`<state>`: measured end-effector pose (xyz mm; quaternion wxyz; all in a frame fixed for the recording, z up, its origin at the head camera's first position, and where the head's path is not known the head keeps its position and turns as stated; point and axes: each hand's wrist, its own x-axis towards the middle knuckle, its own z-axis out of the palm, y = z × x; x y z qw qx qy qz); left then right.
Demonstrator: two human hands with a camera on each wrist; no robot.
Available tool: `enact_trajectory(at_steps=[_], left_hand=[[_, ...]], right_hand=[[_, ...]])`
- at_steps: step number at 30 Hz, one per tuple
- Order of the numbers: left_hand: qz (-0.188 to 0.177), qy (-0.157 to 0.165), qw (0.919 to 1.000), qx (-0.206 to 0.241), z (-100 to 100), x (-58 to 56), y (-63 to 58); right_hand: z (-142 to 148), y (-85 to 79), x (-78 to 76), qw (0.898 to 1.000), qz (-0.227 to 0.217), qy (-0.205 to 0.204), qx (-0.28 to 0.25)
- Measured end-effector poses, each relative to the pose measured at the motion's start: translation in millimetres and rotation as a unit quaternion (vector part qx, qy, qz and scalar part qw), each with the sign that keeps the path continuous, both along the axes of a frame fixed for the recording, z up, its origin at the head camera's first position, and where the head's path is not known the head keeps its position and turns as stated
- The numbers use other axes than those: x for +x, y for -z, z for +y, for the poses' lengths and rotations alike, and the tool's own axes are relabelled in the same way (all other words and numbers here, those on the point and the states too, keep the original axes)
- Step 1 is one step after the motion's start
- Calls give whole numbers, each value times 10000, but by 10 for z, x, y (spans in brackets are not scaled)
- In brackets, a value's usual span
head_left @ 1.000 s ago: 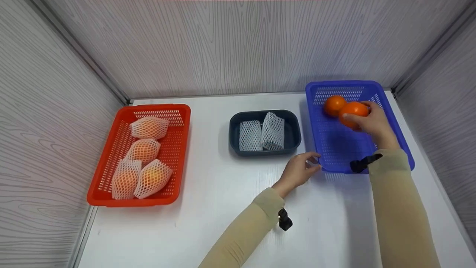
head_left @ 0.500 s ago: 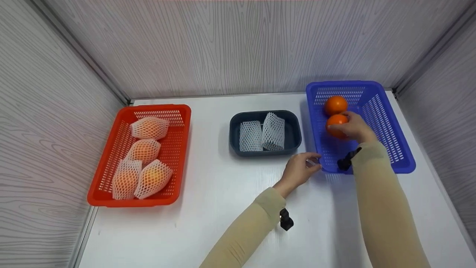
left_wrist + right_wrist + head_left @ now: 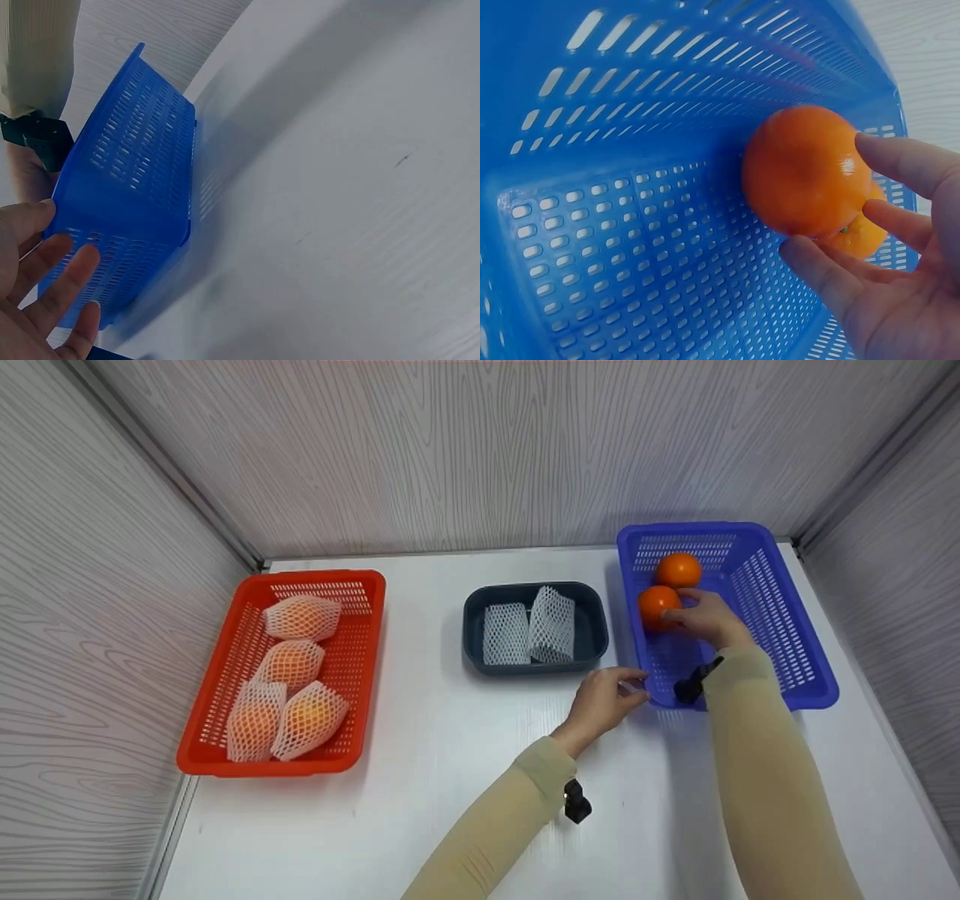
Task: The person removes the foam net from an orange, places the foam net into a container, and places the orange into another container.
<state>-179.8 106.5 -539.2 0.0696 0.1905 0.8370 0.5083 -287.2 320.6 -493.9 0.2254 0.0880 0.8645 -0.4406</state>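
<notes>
My right hand (image 3: 709, 619) is inside the blue basket (image 3: 806, 660), its fingertips at the near side of a shiny orange (image 3: 657, 609). In the right wrist view, the fingers of the right hand (image 3: 900, 262) are spread, and the orange (image 3: 806, 171) lies just beyond the tips, beside the basket wall. A second orange (image 3: 679, 570) sits behind it. My left hand (image 3: 600, 705) touches the basket's near left corner. In the left wrist view, the left hand's thumb (image 3: 30, 217) meets the rim, with the other fingers spread loosely along the outer wall.
A red basket (image 3: 367, 675) on the left holds several fruits (image 3: 304, 619) in white foam nets. Between the baskets stands a dark tub (image 3: 536, 667) with two foam net sleeves (image 3: 506, 634). Panel walls (image 3: 450, 457) enclose the white table (image 3: 435, 780) at the back and sides.
My right hand has carried the orange left and down in the blue basket, to the left wall before the other orange. Its fingers now reach less far round it. My left hand stays put.
</notes>
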Motion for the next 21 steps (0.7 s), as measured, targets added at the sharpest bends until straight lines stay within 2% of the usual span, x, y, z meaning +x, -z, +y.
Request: enact_trajectory(at_steps=[6,11,15,21], left_hand=[[-41,-20,10000,16,-1,5,4],[8,-48,10000,-25,-2,7,7],[-8,-24,10000,-46,-7,8,2],[3,309,9989,-343,-49,15,-38]], right_hand=[[26,-16,18,9996,189,-85,-205],[40,-39,36,9973,488,47,-555],[36,-66,35,9968,438,49,-674],[7,-164,28,9960,514,-112,-717]])
